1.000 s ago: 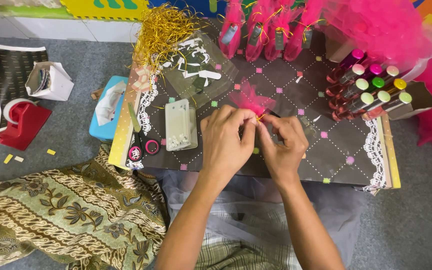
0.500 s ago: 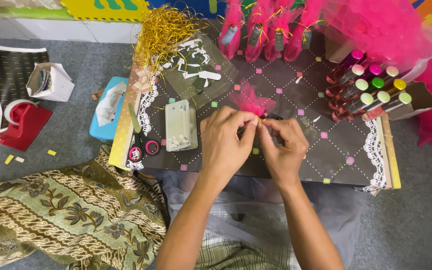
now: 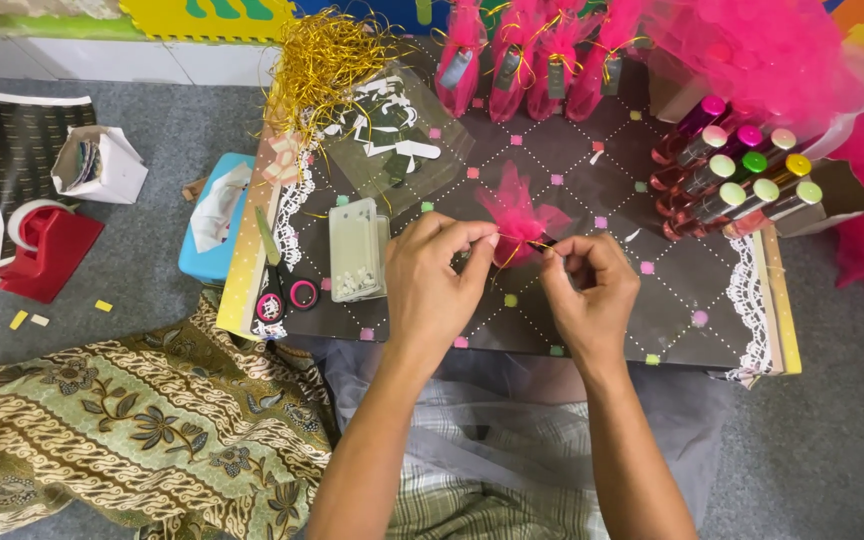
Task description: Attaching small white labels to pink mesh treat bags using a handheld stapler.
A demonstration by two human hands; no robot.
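Two hands (image 3: pixel 512 275) on one pink tulle bundle (image 3: pixel 514 212)

- A low dark board (image 3: pixel 592 300) with pastel squares and lace edges rests on the grey carpet floor (image 3: pixel 152 100).
- On the board: gold ribbon strands (image 3: pixel 327 60) far left, pink tulle bundles (image 3: pixel 527 50) far centre, capped bottles (image 3: pixel 732 180) right, scissors (image 3: pixel 272 280) near left.
- On the floor, left: red tape dispenser (image 3: pixel 47 245), blue tissue box (image 3: pixel 212 220).

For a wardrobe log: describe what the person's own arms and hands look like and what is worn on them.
Both forearms are bare, with no sleeves in view. The left hand and right hand wear no gloves, and no rings, watch or bracelets show. The fingers are uncovered, with short nails.
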